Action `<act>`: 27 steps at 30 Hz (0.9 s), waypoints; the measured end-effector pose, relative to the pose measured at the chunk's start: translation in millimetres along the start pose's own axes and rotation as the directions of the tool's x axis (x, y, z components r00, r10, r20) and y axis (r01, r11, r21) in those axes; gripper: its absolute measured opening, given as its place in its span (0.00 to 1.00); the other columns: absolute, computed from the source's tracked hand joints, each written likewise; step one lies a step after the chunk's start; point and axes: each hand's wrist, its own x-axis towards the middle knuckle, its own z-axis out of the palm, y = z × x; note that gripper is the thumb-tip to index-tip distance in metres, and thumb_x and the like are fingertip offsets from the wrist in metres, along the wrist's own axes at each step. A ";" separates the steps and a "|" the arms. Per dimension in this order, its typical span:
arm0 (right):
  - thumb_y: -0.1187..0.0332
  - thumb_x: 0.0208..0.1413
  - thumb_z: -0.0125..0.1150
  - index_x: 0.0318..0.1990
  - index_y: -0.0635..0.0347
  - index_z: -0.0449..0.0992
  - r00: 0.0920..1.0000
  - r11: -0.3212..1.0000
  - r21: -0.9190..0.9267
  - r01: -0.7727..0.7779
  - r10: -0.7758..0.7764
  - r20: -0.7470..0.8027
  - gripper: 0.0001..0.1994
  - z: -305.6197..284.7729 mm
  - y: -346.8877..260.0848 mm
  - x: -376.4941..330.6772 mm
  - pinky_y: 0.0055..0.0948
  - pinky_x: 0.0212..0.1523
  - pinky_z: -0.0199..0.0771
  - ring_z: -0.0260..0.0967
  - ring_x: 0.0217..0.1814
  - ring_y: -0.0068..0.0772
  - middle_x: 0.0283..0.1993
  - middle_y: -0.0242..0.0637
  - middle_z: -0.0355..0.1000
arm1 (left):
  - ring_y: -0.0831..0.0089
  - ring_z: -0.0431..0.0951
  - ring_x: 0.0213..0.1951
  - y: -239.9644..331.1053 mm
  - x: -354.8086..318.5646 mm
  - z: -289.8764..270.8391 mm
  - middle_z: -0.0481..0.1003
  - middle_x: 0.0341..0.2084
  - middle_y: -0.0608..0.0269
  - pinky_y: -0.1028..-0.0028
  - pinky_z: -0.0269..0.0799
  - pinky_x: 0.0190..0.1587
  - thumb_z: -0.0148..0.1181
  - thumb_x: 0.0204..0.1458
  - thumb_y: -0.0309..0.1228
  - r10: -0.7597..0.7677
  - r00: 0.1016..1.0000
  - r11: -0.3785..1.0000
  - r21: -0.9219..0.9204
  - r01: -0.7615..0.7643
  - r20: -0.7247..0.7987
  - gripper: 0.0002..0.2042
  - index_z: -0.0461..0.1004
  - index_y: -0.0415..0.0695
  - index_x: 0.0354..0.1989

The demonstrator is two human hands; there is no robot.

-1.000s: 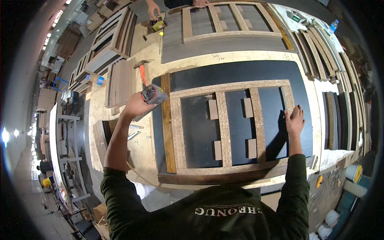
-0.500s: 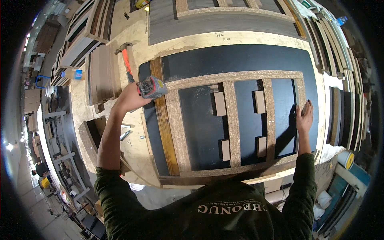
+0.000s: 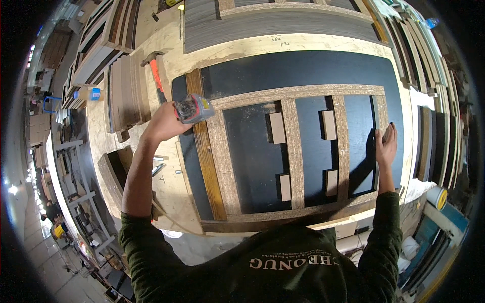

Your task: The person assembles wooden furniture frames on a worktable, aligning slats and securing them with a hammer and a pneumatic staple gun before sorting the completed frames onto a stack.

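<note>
My left hand is closed around a grey and red nail gun. The tool stands over the far left corner of a chipboard frame, beside a brown wooden strip; its tip is hidden beneath it. The frame lies on a dark panel with rounded corners. At the right, my right hand straddles the frame's end strip, thumb on one side and fingers on the other. Small wooden blocks sit against the inner strips.
A hammer with an orange handle lies left of the panel, beside stacked boards. A grey panel with another frame lies beyond. More boards stand at the right. A bottle stands at the left.
The view has shifted slightly. The nail gun has moved a little to the right over the frame's corner, still in my left hand. My right hand stays at the frame's right end.
</note>
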 end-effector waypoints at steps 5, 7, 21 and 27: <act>0.44 0.54 0.49 0.59 0.64 0.62 1.000 1.000 -0.016 -0.008 0.008 -0.006 0.34 2.2 4.3 0.0 0.41 0.63 0.54 0.53 0.66 0.46 0.65 0.45 0.54 | 0.64 0.79 0.30 11.3 -2.6 -1.0 0.77 0.25 0.51 0.71 0.71 0.34 0.65 0.39 0.33 -0.002 1.000 1.000 -0.008 0.002 -0.001 0.14 0.75 0.37 0.33; 0.44 0.54 0.49 0.60 0.63 0.61 1.000 1.000 -0.029 0.007 -0.007 0.003 0.34 1.5 2.6 1.5 0.41 0.63 0.54 0.53 0.67 0.46 0.65 0.45 0.54 | 0.69 0.79 0.29 15.2 -7.4 -2.8 0.77 0.24 0.52 0.71 0.71 0.34 0.65 0.39 0.32 0.007 0.999 0.997 -0.076 -0.011 -0.049 0.14 0.75 0.37 0.32; 0.49 0.53 0.53 0.59 0.62 0.62 1.000 0.999 -0.053 -0.010 0.009 -0.016 0.32 2.2 0.9 -0.1 0.43 0.64 0.51 0.50 0.68 0.48 0.65 0.46 0.56 | 0.76 0.77 0.32 48.6 -0.7 -5.2 0.78 0.28 0.58 0.73 0.72 0.37 0.65 0.40 0.26 0.272 0.962 0.948 -0.175 -0.265 0.019 0.14 0.75 0.38 0.38; 0.47 0.52 0.53 0.59 0.58 0.63 0.999 1.000 -0.015 -0.011 0.010 -0.034 0.32 1.9 3.5 0.0 0.50 0.64 0.48 0.47 0.70 0.46 0.66 0.43 0.55 | 0.68 0.79 0.36 116.0 26.2 13.5 0.78 0.30 0.55 0.73 0.71 0.40 0.65 0.40 0.28 0.354 0.933 0.933 -0.087 -0.348 0.066 0.15 0.75 0.38 0.38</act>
